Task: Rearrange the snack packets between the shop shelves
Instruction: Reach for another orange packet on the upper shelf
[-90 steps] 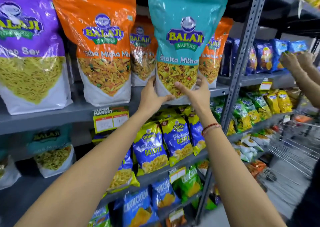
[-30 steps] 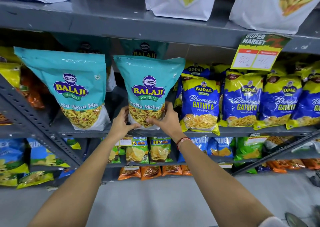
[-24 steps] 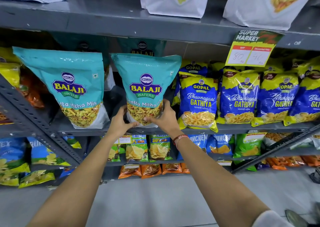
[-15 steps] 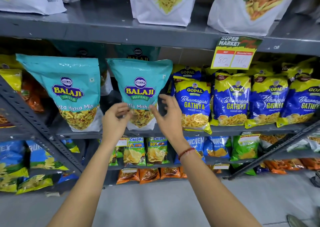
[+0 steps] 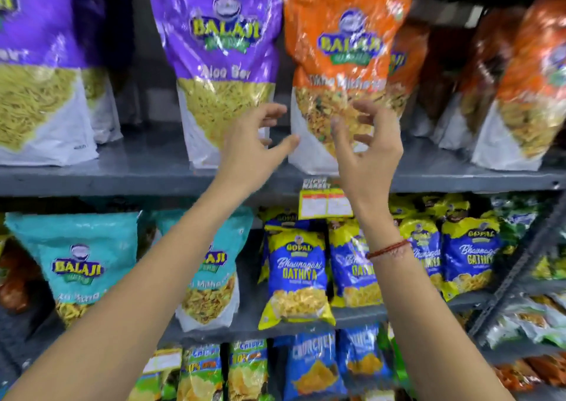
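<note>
1. The upper shelf (image 5: pixel 153 171) is running across the middle of the frame, carrying tall purple packets (image 5: pixel 223 63) at upper left and the orange packet (image 5: pixel 346 63) standing at upper centre.
2. The teal packets (image 5: pixel 76 266) and blue packets (image 5: pixel 294 275) are sitting on the shelf below, in the lower half of the frame.
3. The left hand (image 5: pixel 248 149) and right hand (image 5: pixel 364 146) are reaching with fingers spread, gripping nothing, flanking the orange packet's base.
4. Risk: the glossy, top-heavy pouch is likely to tip forward or knock its purple neighbour if grabbed one-sidedly.
5. Each pouch's clear window is showing loose namkeen filling its lower part.
</note>
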A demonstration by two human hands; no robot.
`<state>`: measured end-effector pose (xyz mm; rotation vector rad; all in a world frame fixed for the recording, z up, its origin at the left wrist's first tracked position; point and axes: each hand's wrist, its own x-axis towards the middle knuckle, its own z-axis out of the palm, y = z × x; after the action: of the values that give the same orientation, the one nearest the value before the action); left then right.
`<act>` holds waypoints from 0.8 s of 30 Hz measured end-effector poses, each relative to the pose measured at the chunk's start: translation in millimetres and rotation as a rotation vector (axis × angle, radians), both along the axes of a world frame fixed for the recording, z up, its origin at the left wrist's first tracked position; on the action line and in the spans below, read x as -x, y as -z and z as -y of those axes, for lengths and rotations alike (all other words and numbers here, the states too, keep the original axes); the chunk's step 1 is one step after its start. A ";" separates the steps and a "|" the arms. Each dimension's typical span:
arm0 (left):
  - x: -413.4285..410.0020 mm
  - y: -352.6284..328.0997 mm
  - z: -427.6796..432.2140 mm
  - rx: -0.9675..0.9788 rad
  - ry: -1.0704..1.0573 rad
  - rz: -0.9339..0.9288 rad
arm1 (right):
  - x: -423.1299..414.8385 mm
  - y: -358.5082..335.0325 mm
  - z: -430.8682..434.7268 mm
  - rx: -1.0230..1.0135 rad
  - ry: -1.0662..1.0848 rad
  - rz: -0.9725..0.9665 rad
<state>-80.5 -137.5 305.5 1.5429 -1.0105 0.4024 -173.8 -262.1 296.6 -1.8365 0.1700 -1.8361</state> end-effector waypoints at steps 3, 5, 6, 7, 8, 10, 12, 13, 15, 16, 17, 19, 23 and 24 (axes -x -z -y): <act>-11.9 -9.7 32.6 -0.152 0.010 0.003 | -1.8 -16.3 35.7 -0.081 0.006 -0.127; -15.1 -14.3 46.6 -0.267 0.011 -0.037 | -0.2 -21.5 51.6 -0.203 -0.110 -0.250; -16.6 -13.8 50.9 -0.314 0.025 -0.076 | 0.5 -21.8 57.9 -0.271 -0.193 -0.313; -17.9 -12.5 53.8 -0.348 0.063 -0.130 | 1.2 -20.9 63.3 -0.331 -0.275 -0.373; -20.9 -10.1 56.5 -0.360 0.098 -0.192 | 1.6 -19.7 68.4 -0.380 -0.343 -0.432; -28.0 -5.7 61.8 -0.363 0.106 -0.257 | 1.7 -19.0 74.8 -0.440 -0.448 -0.561; -31.0 -3.5 65.5 -0.369 0.078 -0.272 | 2.3 -18.3 76.9 -0.440 -0.483 -0.661; -32.3 -2.7 67.1 -0.352 0.064 -0.271 | 2.1 -17.5 78.2 -0.437 -0.485 -0.670; -32.6 -1.8 68.9 -0.312 0.060 -0.275 | 2.1 -16.0 83.0 -0.436 -0.471 -0.644; -31.8 -2.4 69.6 -0.304 0.064 -0.273 | 4.1 -16.4 84.8 -0.431 -0.464 -0.629; -31.8 -3.3 71.6 -0.294 0.069 -0.271 | 4.1 -16.7 88.3 -0.422 -0.465 -0.615; -30.3 -5.9 79.1 -0.270 0.077 -0.277 | 4.9 -17.3 96.9 -0.409 -0.454 -0.613; -15.6 -16.3 104.1 -0.254 0.120 -0.254 | 13.5 -21.7 125.0 -0.396 -0.427 -0.575; -11.3 -19.0 112.0 -0.259 0.133 -0.256 | 18.0 -23.7 133.2 -0.386 -0.415 -0.568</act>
<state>-69.2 -249.5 324.5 1.6953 -0.9840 -0.0221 -191.8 -395.3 320.3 -1.8842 0.2961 -0.9034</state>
